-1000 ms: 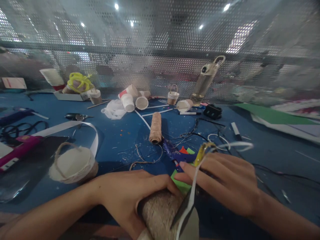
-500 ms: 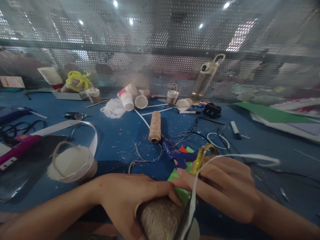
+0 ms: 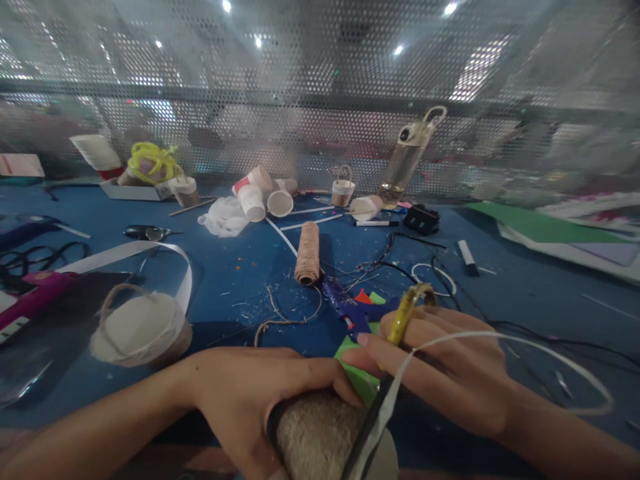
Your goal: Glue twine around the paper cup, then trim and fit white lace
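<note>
My left hand (image 3: 250,393) is wrapped round a twine-covered cup (image 3: 317,430) at the bottom of the view, lying on its side or tilted. In my right hand (image 3: 450,373) is a pair of scissors with yellow handles (image 3: 404,313), and its dark blade points down along the cup's rim. A narrow white ribbon (image 3: 393,397) runs beside the blade and loops out over my right wrist. Green paper (image 3: 356,373) lies beyond the fingertips, near a blue glue gun (image 3: 345,307). Exactly where the blade meets the ribbon I cannot tell.
A twine roll (image 3: 307,253) stands mid-table. At left sit a small basket with a twine handle (image 3: 135,327) and a magenta glue gun (image 3: 40,297). Paper cups (image 3: 251,203), a water bottle (image 3: 407,160) and dark cables (image 3: 395,263) are farther back.
The free end of the ribbon has swung down and right into a wider loop. My right hand and the scissors have shifted slightly. My left hand keeps its grip on the cup.
</note>
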Demonstrator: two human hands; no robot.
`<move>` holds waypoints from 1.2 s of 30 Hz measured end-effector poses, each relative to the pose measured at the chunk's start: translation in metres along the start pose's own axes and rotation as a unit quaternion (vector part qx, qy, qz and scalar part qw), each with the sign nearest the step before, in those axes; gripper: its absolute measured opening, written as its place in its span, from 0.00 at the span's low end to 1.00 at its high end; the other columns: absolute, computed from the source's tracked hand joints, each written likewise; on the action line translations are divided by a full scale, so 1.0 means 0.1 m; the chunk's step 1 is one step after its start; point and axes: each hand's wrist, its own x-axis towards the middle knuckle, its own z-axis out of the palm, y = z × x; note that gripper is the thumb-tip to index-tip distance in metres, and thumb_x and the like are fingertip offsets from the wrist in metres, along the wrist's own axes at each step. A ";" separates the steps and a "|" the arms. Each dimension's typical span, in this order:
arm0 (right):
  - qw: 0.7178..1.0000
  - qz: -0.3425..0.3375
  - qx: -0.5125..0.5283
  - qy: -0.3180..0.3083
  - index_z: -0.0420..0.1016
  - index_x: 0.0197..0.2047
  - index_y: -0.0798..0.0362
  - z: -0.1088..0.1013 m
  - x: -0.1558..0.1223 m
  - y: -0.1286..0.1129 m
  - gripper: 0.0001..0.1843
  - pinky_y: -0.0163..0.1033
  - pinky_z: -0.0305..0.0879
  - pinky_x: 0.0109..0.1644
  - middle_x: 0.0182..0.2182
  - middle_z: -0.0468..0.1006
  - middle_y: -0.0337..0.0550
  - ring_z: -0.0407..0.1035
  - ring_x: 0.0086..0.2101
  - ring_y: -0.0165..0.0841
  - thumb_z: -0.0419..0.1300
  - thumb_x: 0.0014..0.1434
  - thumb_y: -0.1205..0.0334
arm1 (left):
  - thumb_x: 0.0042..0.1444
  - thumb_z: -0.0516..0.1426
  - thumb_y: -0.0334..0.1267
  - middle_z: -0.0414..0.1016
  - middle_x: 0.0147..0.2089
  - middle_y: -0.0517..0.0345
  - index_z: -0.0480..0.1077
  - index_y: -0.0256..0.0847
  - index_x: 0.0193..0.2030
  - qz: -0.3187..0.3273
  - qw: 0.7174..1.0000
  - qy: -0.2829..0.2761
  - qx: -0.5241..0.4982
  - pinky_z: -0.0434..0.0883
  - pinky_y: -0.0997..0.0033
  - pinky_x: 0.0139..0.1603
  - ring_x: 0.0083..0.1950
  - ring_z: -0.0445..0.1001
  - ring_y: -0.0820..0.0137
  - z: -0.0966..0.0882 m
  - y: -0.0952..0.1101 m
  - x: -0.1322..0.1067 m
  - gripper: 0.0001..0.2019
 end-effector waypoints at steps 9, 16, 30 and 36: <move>0.995 -0.060 -0.031 0.069 0.76 0.43 0.53 0.00 0.06 -0.01 0.08 0.38 0.69 0.34 0.25 0.75 0.34 0.74 0.29 0.30 0.68 0.60 0.66 | 0.44 0.71 0.24 0.75 0.59 0.50 0.66 0.41 0.61 -0.030 0.999 -0.015 -0.011 0.70 0.67 0.61 0.57 0.76 0.60 0.01 -0.02 0.00 0.37; 0.994 -0.064 -0.037 0.081 0.78 0.44 0.52 -0.01 0.05 -0.01 0.06 0.38 0.68 0.33 0.24 0.74 0.36 0.73 0.29 0.31 0.65 0.63 0.64 | 0.58 0.64 0.35 0.74 0.62 0.49 0.66 0.41 0.64 0.007 0.998 0.003 -0.063 0.68 0.64 0.62 0.59 0.75 0.60 0.03 -0.04 0.00 0.27; 0.995 -0.056 -0.075 0.028 0.72 0.48 0.49 -0.04 0.03 -0.01 0.06 0.41 0.56 0.29 0.25 0.72 0.34 0.66 0.26 0.32 0.59 0.68 0.62 | 0.62 0.59 0.49 0.76 0.59 0.48 0.67 0.39 0.62 -0.007 0.995 -0.013 -0.095 0.71 0.65 0.58 0.55 0.76 0.59 0.01 -0.02 0.00 0.25; 0.994 -0.080 -0.075 0.007 0.72 0.44 0.52 -0.10 0.13 -0.01 0.05 0.40 0.56 0.26 0.22 0.72 0.34 0.65 0.23 0.30 0.56 0.70 0.63 | 0.62 0.59 0.51 0.75 0.60 0.47 0.65 0.39 0.63 -0.006 0.995 -0.017 -0.098 0.70 0.64 0.59 0.57 0.76 0.58 0.00 -0.05 -0.01 0.27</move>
